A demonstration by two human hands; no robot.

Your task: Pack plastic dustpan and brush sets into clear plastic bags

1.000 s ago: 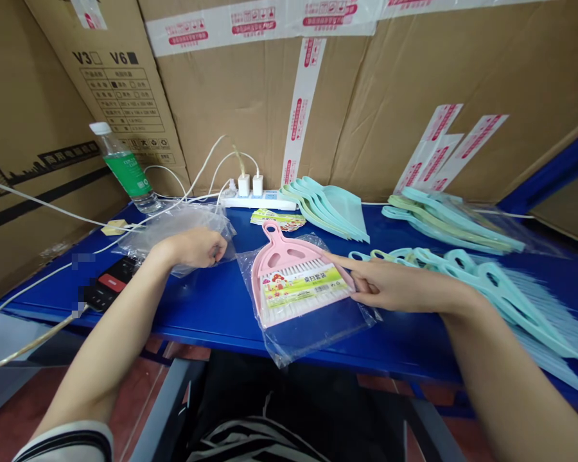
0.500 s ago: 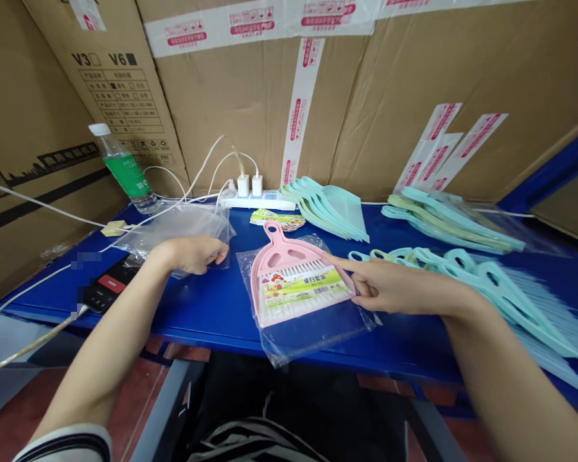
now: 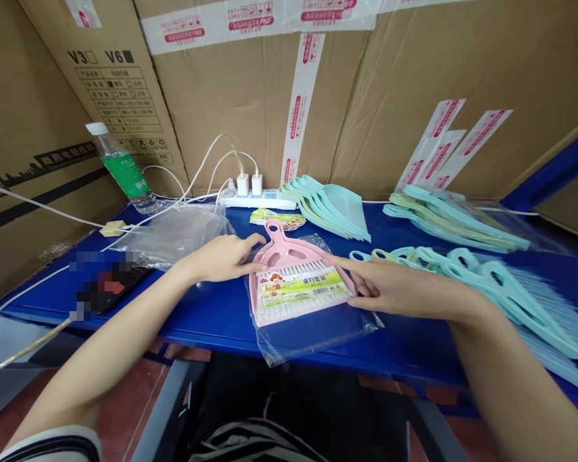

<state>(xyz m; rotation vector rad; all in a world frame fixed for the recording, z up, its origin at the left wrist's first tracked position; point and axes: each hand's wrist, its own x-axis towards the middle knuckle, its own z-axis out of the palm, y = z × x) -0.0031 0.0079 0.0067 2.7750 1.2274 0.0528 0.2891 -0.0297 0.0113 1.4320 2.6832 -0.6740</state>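
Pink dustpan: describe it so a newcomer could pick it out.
On the blue table, below the power strip, the dustpan lies on a clear plastic bag between left hand and right hand. It alone is pink; nearby dustpans are mint green.

**My pink dustpan (image 3: 280, 255) and white-bristled brush (image 3: 289, 276), lying flat**

The pink dustpan rests with its looped handle pointing away from me, on a clear plastic bag (image 3: 313, 337) on the blue table (image 3: 207, 314). The brush sits nested in the pan, and a yellow-green printed card label (image 3: 301, 287) runs across both.
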